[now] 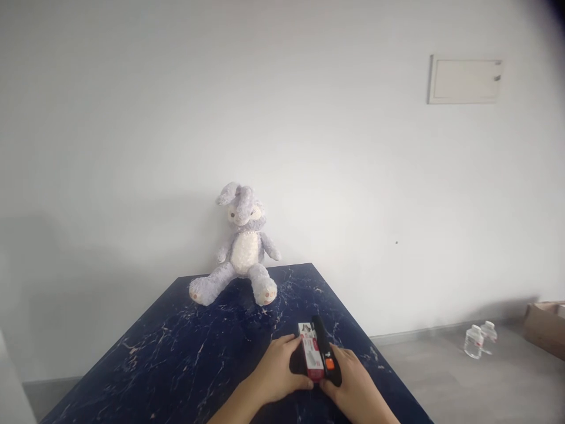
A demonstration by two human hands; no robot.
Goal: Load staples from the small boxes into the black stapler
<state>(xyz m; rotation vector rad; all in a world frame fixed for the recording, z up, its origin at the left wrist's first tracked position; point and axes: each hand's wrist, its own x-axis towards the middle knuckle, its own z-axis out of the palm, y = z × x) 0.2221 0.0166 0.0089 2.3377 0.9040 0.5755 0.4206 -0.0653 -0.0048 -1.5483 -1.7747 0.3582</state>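
My left hand (279,370) is curved around the left side and near end of a small white-and-red box (314,357), with its thumb at the near edge. Printed pictures show on the box's top. Right beside the box lies a long black object with an orange patch (330,364); its exact kind is unclear. Around the right side of this black object my right hand (351,383) is closed, its thumb close to the left thumb. Both things are low over the dark blue marbled table (189,359), and I cannot tell whether they rest on it.
A plush rabbit (245,253) sits at the table's far end, against the white wall (132,118). On the floor to the right stand two clear plastic bottles (474,343) and a cardboard box (545,327). A flat panel (465,79) is set in the wall, upper right.
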